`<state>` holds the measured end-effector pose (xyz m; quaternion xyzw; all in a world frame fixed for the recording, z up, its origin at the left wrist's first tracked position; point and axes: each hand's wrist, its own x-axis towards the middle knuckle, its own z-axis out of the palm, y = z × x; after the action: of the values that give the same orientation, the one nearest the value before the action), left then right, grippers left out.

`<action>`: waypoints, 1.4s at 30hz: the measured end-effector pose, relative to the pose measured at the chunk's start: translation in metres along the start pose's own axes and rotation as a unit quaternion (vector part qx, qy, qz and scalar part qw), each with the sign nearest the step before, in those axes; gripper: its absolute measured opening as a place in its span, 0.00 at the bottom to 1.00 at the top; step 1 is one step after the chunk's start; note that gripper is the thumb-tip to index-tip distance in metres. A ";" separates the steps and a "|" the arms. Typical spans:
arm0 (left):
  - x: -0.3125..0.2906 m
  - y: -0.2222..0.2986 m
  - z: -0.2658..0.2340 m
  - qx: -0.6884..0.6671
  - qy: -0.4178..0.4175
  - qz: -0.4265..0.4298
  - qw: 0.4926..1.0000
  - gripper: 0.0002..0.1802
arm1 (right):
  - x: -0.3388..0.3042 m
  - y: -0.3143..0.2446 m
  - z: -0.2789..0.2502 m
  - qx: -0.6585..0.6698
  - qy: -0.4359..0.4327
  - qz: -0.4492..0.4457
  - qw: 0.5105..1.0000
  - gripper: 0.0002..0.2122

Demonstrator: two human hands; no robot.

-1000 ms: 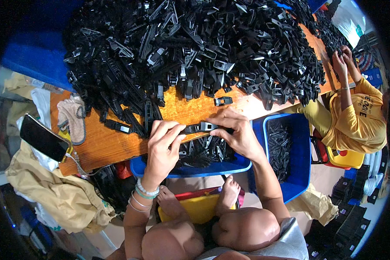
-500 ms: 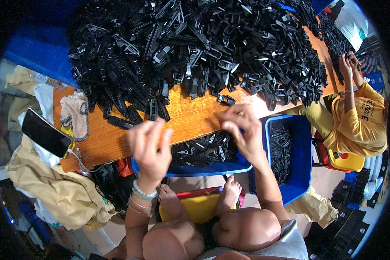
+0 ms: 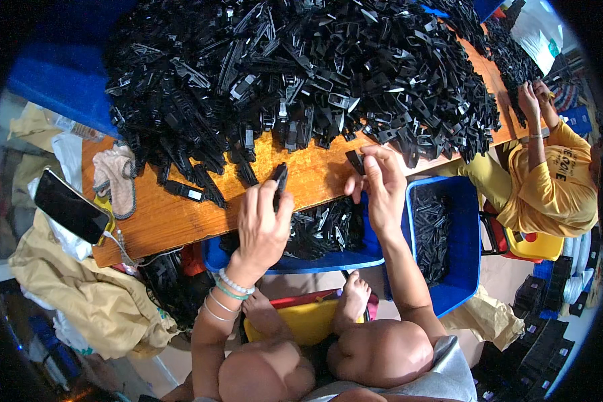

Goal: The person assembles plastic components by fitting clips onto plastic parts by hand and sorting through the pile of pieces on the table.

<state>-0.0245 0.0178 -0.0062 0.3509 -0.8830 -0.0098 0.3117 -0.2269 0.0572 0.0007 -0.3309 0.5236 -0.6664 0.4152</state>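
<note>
A long, narrow black plastic piece [image 3: 281, 179] stands upright in my left hand [image 3: 260, 220], pinched between thumb and fingers over the front of the wooden table. To the right, my right hand [image 3: 383, 191] grips a shorter, blocky black plastic piece [image 3: 355, 161] by its fingertips. The two pieces are apart. Beyond both hands rises a large heap of black plastic parts [image 3: 248, 74], long ribbed strips mixed with hollow clip-like pieces. A few loose strips [image 3: 183, 190] lie at its near left edge.
Below the table edge stands a blue bin [image 3: 301, 264] of black parts; another blue bin [image 3: 478, 251] is to its right. A phone [image 3: 71, 206] and a cloth [image 3: 114, 181] are at the left. At the far right, a person in yellow [image 3: 559, 181] handles similar parts.
My left hand has moved right and now holds a long black piece taken from near the heap. My right hand has risen slightly, with a small black piece at its fingertips.
</note>
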 end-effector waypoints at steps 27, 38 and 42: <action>0.023 -0.005 0.019 -0.143 0.073 -0.029 0.987 0.15 | -0.024 0.003 0.015 -0.464 -0.022 -0.172 0.869 0.14; 0.023 -0.009 0.019 -0.189 0.068 -0.037 0.979 0.15 | -0.019 0.016 0.031 -0.428 -0.033 -0.196 0.882 0.15; 0.020 -0.011 0.021 -0.189 0.064 -0.025 0.980 0.17 | -0.021 0.016 0.030 -0.409 -0.025 -0.197 0.891 0.15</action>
<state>-0.0410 -0.0070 -0.0150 0.3074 -0.8347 -0.1614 0.4275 -0.1878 0.0618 -0.0076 -0.5845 0.6632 -0.4528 0.1162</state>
